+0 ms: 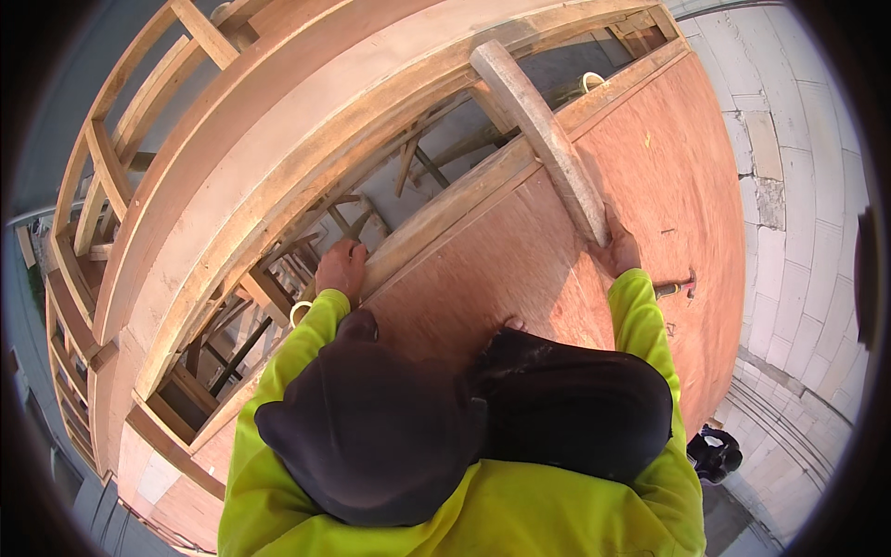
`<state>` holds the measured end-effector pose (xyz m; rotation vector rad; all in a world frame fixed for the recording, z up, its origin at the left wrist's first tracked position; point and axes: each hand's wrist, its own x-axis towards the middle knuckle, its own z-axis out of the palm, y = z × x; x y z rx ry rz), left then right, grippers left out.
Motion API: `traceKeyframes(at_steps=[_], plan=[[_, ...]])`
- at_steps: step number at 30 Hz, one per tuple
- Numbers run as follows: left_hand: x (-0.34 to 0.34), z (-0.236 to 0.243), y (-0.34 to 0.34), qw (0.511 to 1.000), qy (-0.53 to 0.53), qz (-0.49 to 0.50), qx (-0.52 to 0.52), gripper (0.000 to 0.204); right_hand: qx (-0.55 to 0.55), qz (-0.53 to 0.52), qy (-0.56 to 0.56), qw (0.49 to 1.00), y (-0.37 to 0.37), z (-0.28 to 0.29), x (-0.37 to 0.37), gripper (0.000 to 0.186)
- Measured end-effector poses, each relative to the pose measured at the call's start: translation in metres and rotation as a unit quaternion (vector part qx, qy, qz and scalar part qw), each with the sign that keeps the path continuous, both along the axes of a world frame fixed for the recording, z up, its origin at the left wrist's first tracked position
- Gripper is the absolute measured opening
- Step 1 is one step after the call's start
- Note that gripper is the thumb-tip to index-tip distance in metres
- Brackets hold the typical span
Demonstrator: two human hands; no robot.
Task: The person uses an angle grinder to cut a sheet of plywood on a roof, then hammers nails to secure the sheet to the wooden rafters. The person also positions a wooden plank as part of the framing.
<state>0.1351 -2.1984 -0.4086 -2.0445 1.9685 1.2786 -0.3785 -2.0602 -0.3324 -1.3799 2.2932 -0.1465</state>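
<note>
My right hand [617,249] is closed round the near end of a short, weathered timber [548,139]. The timber slants away across a frame beam [445,218], its far end over the opening beyond. My left hand [342,269] has its fingers curled on the near part of that same beam, at the edge of the opening. Below me a reddish plywood sheet [464,288] spreads out, with my bent knees over it. A hammer [676,286] with a red head lies on the plywood to the right of my right forearm.
An open gap with crossed timber props [408,167] below runs along the beam's far side. Curved wooden framing [111,176] rises at the left. Right of the plywood's edge stands a pale block wall [789,213]. Another person [715,455] is lower down at right.
</note>
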Motion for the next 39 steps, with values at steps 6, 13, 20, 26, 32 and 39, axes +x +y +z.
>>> traceKeyframes(at_steps=[6,13,20,26,32,39], plan=[[0.000,-0.006,0.000,1.000,-0.004,-0.012,-0.010,0.039,-0.007,0.018,0.009,1.000,-0.003,-0.008,-0.003,0.093],[0.013,-0.030,0.001,0.997,0.046,-0.001,-0.068,0.036,0.062,-0.018,-0.051,0.997,-0.018,0.002,-0.003,0.095],[0.009,-0.031,0.000,0.993,0.089,0.029,-0.074,0.034,0.098,-0.061,-0.310,0.944,-0.017,0.023,-0.041,0.091],[-0.001,-0.030,-0.009,0.992,0.108,0.013,-0.062,0.033,0.135,-0.077,-0.366,0.917,-0.026,0.029,-0.052,0.076],[-0.017,-0.025,-0.042,0.989,0.115,-0.041,-0.086,0.030,0.083,-0.123,-0.311,0.939,-0.022,0.006,-0.054,0.069],[-0.036,-0.002,-0.069,0.987,0.154,-0.001,-0.036,0.025,0.182,-0.159,-0.276,0.930,-0.056,0.018,-0.051,0.075]])
